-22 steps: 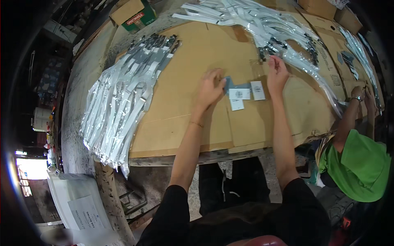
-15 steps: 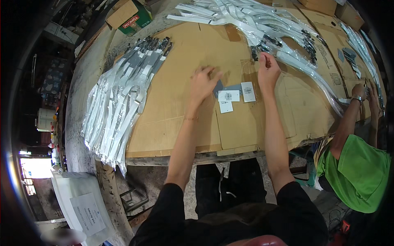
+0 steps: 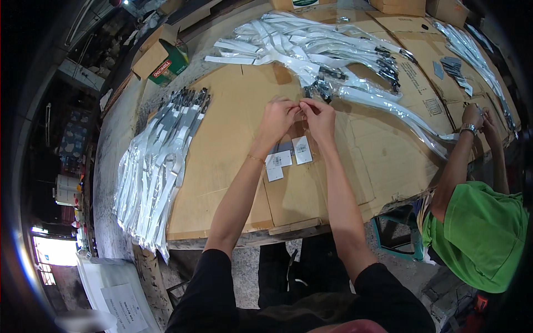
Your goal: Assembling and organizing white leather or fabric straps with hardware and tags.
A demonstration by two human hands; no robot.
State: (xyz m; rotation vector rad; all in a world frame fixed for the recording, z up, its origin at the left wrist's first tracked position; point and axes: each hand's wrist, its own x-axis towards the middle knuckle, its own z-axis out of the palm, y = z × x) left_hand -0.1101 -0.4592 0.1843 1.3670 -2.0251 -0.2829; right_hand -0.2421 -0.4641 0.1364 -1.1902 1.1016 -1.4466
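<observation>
Above the cardboard, my left hand [image 3: 279,117] and my right hand [image 3: 320,119] meet fingertip to fingertip, both closed in a pinch. Whatever sits between the fingers is too small to make out. Just below them lie a few white printed tags [image 3: 302,150], partly overlapping, with a grey tag [image 3: 287,147] showing behind. Beyond my hands is a heap of white straps in clear plastic bags [image 3: 311,47], the black ends of some close to my right hand. On the left lies a neater bundle of bagged white straps [image 3: 152,172] with grey tags and black tops.
Cardboard sheeting [image 3: 222,183] covers the table. A green and brown carton [image 3: 161,58] stands at the far left. On the right, a co-worker in a green shirt [image 3: 477,233] works with both hands near grey tags [image 3: 457,75] and more bagged straps [image 3: 477,61].
My right hand has moved left and my left hand has closed, so the two now meet at the fingertips. The whole view has shifted slightly.
</observation>
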